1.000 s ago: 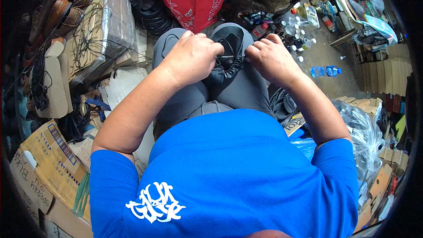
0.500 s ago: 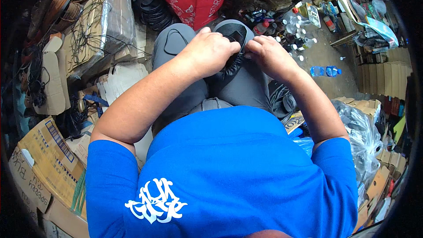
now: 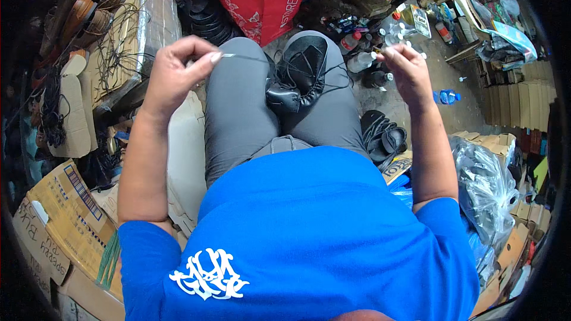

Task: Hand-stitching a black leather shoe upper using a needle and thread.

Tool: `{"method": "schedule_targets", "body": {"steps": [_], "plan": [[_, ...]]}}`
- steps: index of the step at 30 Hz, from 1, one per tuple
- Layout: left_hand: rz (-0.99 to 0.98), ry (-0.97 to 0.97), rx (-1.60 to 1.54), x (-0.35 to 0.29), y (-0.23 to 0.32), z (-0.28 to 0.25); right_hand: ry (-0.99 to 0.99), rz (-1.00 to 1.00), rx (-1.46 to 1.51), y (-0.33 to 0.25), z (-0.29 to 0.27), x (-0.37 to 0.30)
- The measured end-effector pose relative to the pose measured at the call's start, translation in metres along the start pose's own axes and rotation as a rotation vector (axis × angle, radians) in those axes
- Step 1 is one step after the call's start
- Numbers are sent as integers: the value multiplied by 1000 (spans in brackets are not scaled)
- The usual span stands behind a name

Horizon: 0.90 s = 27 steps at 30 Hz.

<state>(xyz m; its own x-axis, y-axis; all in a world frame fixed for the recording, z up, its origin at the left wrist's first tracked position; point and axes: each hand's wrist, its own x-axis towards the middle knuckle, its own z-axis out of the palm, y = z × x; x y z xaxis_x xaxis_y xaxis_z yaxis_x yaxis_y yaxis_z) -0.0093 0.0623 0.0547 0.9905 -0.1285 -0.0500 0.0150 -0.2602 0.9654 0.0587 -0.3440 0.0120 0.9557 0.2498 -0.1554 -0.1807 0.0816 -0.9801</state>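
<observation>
A black leather shoe (image 3: 308, 72) with loose thin lacing across its opening rests between my thighs. Out to the left, my left hand (image 3: 181, 74) pinches a dark lace (image 3: 247, 57), which runs toward the shoe; a pale, thin tip shows at the fingers. My right hand (image 3: 407, 71) is raised to the right of the knees with thumb and forefinger pressed together. What they hold, if anything, is too small to make out. Neither hand touches the shoe.
A red bag (image 3: 262, 3) stands beyond my knees. Several bottles (image 3: 360, 61) crowd the floor at the right. Black shoes (image 3: 383, 134) lie beside my right thigh. Cardboard boxes (image 3: 71, 214) are at the left, a clear plastic bag (image 3: 488, 184) at the right.
My hands have come off the shoe and spread wide apart, left hand leftward and right hand rightward. The lace is drawn out to the left, and the shoe shows uncovered.
</observation>
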Motion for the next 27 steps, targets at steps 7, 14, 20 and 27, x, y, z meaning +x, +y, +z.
{"method": "schedule_targets", "body": {"steps": [7,14,20,27], "plan": [[383,-459,-802,15,35,91,-443,-160,677,-21,98,4],[287,-108,854,-10,-6,-20,-302,-10,-1007,-7,3,-38],[-69,934,1436,-104,18,-261,577,272,-1318,16,-310,-139],[193,448,746,-25,-23,-48,180,300,-998,39,-123,-66]]}}
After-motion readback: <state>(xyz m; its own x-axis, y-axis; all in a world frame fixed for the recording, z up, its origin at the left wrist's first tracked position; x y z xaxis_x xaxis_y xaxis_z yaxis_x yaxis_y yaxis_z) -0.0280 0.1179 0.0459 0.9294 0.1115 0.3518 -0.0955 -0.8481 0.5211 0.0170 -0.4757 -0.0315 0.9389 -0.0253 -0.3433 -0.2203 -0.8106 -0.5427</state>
